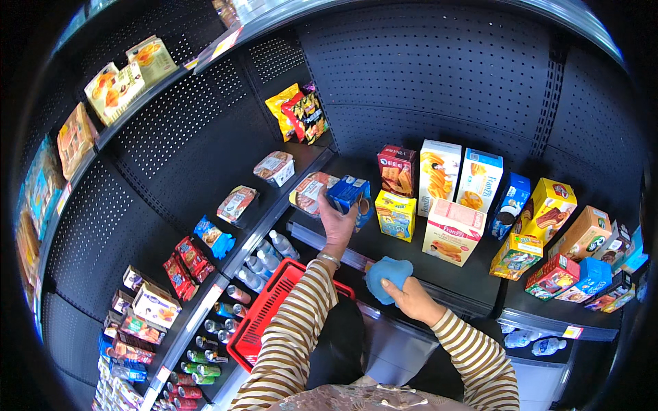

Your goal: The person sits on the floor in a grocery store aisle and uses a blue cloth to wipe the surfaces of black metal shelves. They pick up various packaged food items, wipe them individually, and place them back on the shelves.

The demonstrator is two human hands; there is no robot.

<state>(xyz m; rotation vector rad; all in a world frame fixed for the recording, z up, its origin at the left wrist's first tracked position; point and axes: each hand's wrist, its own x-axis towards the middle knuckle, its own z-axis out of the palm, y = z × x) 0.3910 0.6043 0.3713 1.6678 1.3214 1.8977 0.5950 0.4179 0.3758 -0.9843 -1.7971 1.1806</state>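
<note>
My left hand (336, 226) grips a small dark-blue carton (349, 192) at the left end of the middle shelf. A food tub with a printed film lid (311, 192) sits just behind and left of those fingers. In my right hand (416, 300) is a folded light-blue cloth (388, 280), held in front of the shelf edge. To the right of the carton are a yellow snack box (396, 218) and a dark-red biscuit box (396, 167). A cream-and-pink Franzzi box (455, 231) stands farther right, before two taller white boxes.
A red plastic shopping basket (267, 316) is below my left forearm. Left shelves hold lidded tubs (237, 204), red snack packets (189, 264), water bottles (284, 245) and drink cans (208, 370). More cartons (552, 277) crowd the right end. A perforated black back panel (426, 77) rises behind.
</note>
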